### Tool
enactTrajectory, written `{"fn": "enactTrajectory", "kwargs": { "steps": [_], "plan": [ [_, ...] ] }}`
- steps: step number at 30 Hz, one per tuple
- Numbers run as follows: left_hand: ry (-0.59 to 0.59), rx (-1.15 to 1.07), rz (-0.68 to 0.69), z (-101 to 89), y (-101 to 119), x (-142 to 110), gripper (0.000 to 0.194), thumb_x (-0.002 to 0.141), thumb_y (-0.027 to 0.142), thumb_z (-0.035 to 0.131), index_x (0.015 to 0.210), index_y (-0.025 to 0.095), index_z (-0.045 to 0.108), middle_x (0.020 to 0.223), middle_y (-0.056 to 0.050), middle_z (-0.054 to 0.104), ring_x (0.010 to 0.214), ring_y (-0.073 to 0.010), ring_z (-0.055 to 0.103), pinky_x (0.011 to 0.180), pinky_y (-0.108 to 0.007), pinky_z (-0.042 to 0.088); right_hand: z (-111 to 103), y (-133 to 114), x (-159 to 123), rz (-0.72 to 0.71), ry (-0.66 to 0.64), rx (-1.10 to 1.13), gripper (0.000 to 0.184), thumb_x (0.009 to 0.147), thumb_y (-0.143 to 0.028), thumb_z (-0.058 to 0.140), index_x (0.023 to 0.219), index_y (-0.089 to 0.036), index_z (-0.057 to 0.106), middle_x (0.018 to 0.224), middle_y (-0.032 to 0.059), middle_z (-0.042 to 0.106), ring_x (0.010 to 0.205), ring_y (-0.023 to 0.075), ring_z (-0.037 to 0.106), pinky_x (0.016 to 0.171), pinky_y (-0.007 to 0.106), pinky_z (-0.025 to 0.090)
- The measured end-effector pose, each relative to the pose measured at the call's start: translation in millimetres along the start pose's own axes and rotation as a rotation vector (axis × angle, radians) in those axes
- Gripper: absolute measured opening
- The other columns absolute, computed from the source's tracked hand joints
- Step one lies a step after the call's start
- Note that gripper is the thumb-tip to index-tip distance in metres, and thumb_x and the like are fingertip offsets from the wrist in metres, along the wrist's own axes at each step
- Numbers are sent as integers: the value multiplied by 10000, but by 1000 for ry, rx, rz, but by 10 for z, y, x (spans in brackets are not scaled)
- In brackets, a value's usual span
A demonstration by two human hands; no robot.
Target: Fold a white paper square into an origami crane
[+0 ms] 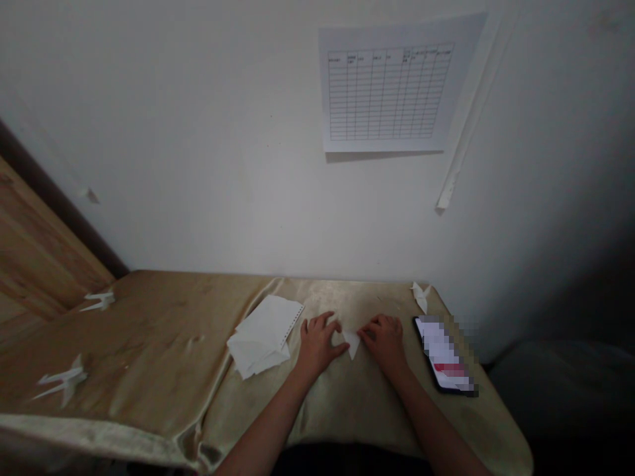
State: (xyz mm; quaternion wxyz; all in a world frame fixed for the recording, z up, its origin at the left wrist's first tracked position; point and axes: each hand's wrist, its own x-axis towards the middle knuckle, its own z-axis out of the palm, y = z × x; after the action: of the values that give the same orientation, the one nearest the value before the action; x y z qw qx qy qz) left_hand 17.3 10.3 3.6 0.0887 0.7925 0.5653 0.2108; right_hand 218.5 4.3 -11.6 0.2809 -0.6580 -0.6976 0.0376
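Note:
A small folded white paper triangle stands point-down between my two hands. My left hand grips its left side with the fingertips, and my right hand presses in from the right. The upper part of the fold is hidden by my fingers. Left of my left hand lies a loose stack of white paper sheets, one with a perforated edge. To the right of my right hand rests a smartphone, its screen lit and blurred.
A creased beige satin cloth covers the table, with folded paper cranes at left and another at the far right corner. A ruled chart hangs on the white wall. A wooden panel stands at left.

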Motion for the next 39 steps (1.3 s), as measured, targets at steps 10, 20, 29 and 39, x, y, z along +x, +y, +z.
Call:
{"fn": "enactTrajectory", "kwargs": {
  "steps": [10,20,29,39],
  "plan": [
    [-42,10,50,38,-23,5,443,799,376,791,1216,450,657,1501,-18,459,1338,-294,448,1151,-666,182,83,0,59,4,11,-1,167,901,-362,629,883,-237,739,1056,76,624,1077,242,516,1009,387,340],
    [-43,76,83,65,-28,-11,446,851,409,729,1284,456,632,1526,-52,432,1377,-316,405,1152,-667,194,11,-69,20,-36,3,20,180,893,-259,590,1027,-232,707,1129,82,653,1125,251,506,1054,414,319],
    [-41,72,70,68,-22,-1,434,844,407,736,1266,443,644,1508,-55,452,1367,-314,418,1150,-665,202,-53,-46,-12,-159,-167,65,270,930,-271,538,1105,-364,721,1210,-7,715,1331,276,444,1150,684,-6],
    [-23,-5,46,37,-27,11,398,804,460,772,1186,389,682,1468,-41,505,1345,-301,453,1163,-630,199,-31,-8,7,-154,-205,57,292,926,-290,534,1146,-375,705,1246,11,701,1309,283,472,1126,730,37]
  ]
}}
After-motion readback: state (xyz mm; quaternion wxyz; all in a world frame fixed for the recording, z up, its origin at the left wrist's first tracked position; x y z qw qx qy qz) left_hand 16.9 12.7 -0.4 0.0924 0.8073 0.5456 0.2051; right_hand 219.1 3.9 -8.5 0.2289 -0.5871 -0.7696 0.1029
